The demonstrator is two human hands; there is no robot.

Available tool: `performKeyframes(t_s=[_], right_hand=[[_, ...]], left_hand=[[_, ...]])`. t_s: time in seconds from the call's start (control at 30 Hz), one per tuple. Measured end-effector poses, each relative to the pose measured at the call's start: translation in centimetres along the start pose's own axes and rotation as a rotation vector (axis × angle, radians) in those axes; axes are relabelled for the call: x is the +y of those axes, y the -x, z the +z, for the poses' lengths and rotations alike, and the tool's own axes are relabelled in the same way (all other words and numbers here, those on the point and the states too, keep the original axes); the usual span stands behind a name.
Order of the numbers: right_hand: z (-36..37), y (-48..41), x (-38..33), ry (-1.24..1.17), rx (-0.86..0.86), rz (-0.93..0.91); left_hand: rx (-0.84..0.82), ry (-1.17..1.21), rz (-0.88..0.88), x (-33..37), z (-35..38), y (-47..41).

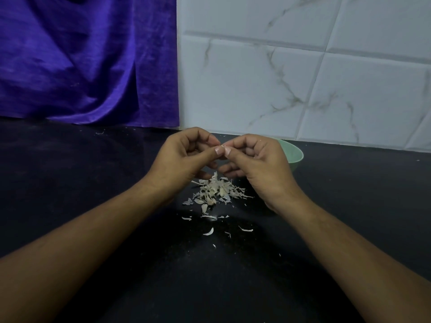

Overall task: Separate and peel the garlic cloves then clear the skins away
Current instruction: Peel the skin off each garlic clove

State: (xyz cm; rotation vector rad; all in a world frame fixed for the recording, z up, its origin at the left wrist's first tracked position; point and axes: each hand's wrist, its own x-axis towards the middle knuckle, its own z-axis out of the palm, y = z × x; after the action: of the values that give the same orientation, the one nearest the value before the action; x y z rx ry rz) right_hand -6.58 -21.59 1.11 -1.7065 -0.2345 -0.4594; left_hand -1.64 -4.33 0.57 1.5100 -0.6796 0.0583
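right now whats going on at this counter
A person is peeling garlic. The left hand and right hand meet above the black counter, both pinching a small garlic piece between their fingertips; whether it is clove or skin is too small to tell. A pile of skins lies on the counter beneath them, not yet cleared. A green bowl sits behind the right hand.

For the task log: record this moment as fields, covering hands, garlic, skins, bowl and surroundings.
left hand: pinches garlic piece, raised above the skins
right hand: pinches the same piece; clove or skin, too hidden to tell
skins: loose pile on the counter, strays nearer the person
bowl: green, behind right hand, contents hidden
counter: black
backdrop: purple cloth, white marbled tiles
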Motion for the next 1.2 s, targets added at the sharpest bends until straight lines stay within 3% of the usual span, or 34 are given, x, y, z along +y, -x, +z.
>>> performKeyframes(t_s=[0.2, 0.87, 1.2], right_hand=[[0.03, 0.14, -0.21, -0.147, 0.007, 0.052], [0.42, 0.60, -0.52, 0.025, 0.055, -0.071], [0.55, 0.62, -0.93, -0.106, 0.014, -0.034]], left_hand=[[0.017, -0.093, 0.055, 0.19, -0.22, 0.02], [0.057, -0.292, 0.121, 0.52, -0.24, 0.01], [0.010, -0.241, 0.052, -0.11, -0.10, -0.20]])
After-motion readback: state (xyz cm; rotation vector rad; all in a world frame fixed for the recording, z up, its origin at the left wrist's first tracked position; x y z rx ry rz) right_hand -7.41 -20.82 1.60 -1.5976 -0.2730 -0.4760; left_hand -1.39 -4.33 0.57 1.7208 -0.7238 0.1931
